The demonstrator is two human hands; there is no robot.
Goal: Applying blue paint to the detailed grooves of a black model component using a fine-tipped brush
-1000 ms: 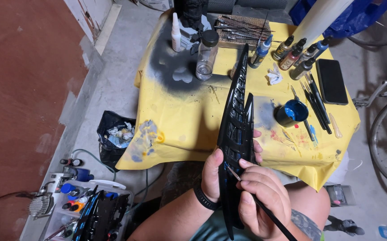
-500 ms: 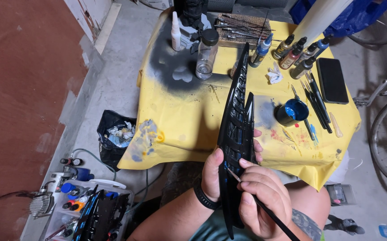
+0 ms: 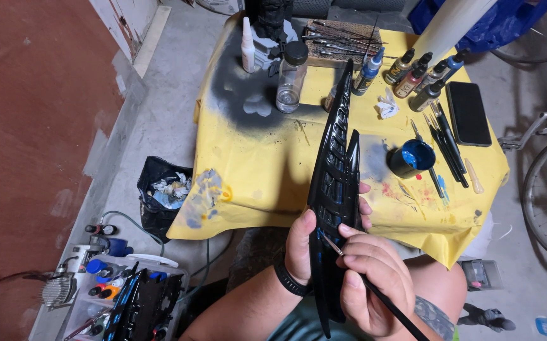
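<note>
Item one: our left hand, fingers curled closed around the lower part of a long black slatted model piece, thumb on the near face, fingertips showing past its far edge. The piece stands almost upright over our lap, just off the near edge of the table, its pointed tip reaching up over the table top.

Item two: our right hand, fingers pinched shut on a thin black paintbrush. The bristle end touches the piece just beside our left thumb, where blue marks show.

Item three, on the yellow-covered table: a small blue paint pot towards the right edge, a row of dark brushes next to it, a black phone at the right edge. A cluster of dropper bottles stands near the far right corner, a clear jar with black lid near the far edge beside a white bottle.

Item four, on the floor left of the table: a black bag of waste and a tray of paint supplies.
</note>
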